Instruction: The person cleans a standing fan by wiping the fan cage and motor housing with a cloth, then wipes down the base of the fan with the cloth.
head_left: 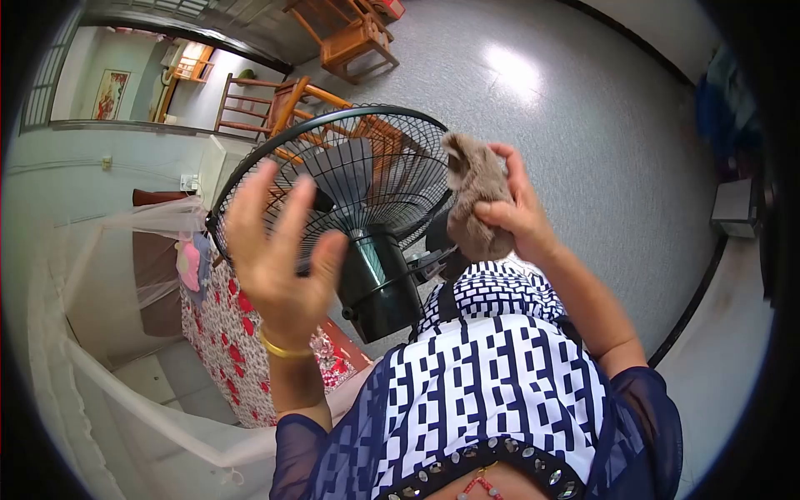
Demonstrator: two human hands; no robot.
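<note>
A furry brown item (482, 200) of unclear shape is clasped by the right grip (527, 218); the fan (375, 271) is partly hidden by the blurred, released left grip (285, 265).

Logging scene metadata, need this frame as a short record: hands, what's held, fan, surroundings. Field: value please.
left hand: left hand raised, fingers spread, holding nothing; overlaps the fan in view, contact unclear
right hand: right hand gripping the cloth
held: brown, fuzzy cloth, bunched up
fan: dark fan, wire cage on, between the wearer and the wooden chairs
worn: gold bracelet on the left wrist
background: wooden chairs; floral sheet at left
</note>
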